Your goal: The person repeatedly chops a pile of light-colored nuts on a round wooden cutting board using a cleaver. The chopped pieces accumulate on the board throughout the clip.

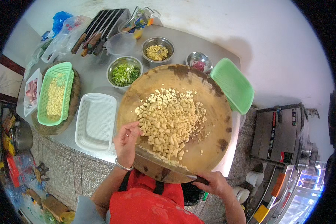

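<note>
A broad heap of chopped and whole peeled garlic cloves [168, 120] covers the middle of a thick round wooden chopping board [215, 137]. My right hand [214, 182] grips the dark handle of a cleaver [168, 165] at the board's near edge. The blade points left, and minced garlic clings along its upper edge. At the left side of the heap is my left hand [126, 144], with a bracelet on the wrist. Its fingers are bent and close together beside the outer cloves; whether they pinch a piece is not clear.
Left of the board are a white plastic basket [96, 140] and a green basket [42, 112] of minced garlic. Steel bowls hold chopped scallion [124, 74], a yellowish mince [156, 52] and something reddish [198, 65]. Another green basket [232, 84] leans at right. A knife rack [112, 21] stands behind.
</note>
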### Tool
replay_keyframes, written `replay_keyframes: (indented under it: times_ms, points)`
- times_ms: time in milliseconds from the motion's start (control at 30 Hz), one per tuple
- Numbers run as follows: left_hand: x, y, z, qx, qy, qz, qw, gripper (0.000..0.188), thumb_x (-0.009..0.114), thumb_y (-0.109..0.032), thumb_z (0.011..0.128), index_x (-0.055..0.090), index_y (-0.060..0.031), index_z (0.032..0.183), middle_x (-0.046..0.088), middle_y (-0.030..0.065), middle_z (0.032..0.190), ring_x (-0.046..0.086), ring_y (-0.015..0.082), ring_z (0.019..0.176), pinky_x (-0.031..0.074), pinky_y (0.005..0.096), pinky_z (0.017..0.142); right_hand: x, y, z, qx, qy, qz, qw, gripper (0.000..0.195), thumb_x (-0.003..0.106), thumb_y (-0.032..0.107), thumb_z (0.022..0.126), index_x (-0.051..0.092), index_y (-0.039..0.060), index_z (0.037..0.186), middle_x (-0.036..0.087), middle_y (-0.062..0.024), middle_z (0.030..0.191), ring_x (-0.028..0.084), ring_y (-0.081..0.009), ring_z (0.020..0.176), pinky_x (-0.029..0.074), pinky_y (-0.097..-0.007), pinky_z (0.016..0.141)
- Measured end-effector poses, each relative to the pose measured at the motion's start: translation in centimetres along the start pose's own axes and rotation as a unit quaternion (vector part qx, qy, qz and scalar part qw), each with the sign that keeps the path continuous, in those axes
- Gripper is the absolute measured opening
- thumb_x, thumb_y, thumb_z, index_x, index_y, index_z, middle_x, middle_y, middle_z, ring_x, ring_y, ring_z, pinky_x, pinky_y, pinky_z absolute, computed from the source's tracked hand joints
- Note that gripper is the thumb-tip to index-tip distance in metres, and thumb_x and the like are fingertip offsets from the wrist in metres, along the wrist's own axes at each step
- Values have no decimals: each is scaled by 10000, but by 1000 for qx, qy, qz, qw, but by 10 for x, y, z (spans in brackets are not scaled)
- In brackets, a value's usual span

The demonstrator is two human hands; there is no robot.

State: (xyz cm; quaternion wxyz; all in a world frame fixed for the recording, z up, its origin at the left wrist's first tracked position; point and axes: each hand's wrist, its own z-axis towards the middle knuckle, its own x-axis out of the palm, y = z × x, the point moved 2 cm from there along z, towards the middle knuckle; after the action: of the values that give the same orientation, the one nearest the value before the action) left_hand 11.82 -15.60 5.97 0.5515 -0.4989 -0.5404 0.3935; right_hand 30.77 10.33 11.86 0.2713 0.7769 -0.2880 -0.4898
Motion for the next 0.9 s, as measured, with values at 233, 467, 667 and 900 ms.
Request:
replay_keyframes:
  times_ms: [233,467,667,900]
  points:
    - [13,15,-6,-71,-14,11,997,216,548,-76,964,585,-5,1164,546,-32,842,523,42,772,427,176,692,-28,-17,39,-51,-24,-33,998,379,759,113,745,658,62,1107,690,-125,819,698,-234,728,539,-307,656]
    - [34,14,35,19,-34,32,999,206,484,-67,975,586,-14,1146,454,-66,778,378,22,678,325,173,594,-40,-25,65,-43,-72,-40,996,326,768,98,752,665,47,1057,676,-123,801,668,-213,664,518,-298,609]
    - [45,29,54,32,-9,49,998,215,507,-88,969,581,-18,1158,456,-65,777,362,30,676,330,187,603,-41,-36,66,-70,-127,-86,986,338,767,147,758,666,84,1074,680,-122,817,668,-257,682,530,-333,611]
    - [39,14,72,13,-17,-3,1000,204,556,-138,965,628,-37,1126,596,-18,847,524,50,789,412,189,719,-18,-18,47,-27,-146,-67,987,365,775,173,756,659,72,1087,682,-138,825,678,-290,736,536,-362,637]
